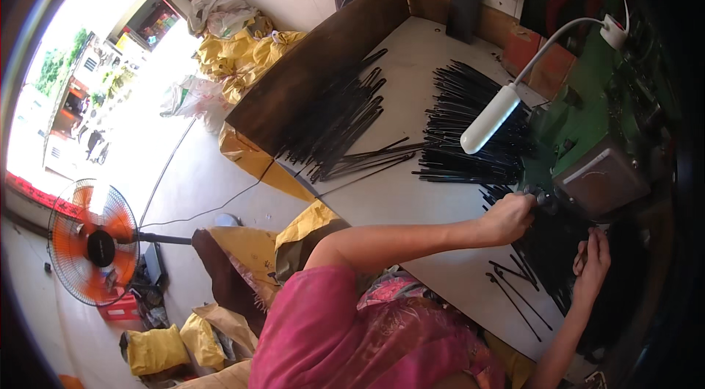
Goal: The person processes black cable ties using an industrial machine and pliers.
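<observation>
We log the left hand as closed, fingers curled, right up against a dark knob on the green machine; what sits inside the fist is hidden, so we can't tell if it grips anything. We see the right hand just below the machine's boxy front plate, fingers close together and pointing up at it; too dark to tell whether they pinch anything. Machine stands along the table's right edge.

Task things are thin black rods, spread over the table. We count three main lots: a left bundle along the left-edge board, a dense middle pile toward the right edge, and a few loose rods by the near edge, left of the right hand. Some rods lie slantwise between the first two lots. A dark mass between the hands is too murky for us to sort.

White lamp hangs over the middle pile on a bent neck. Reddish box near the table's far right corner. Orange-bladed fan off past the left edge.
</observation>
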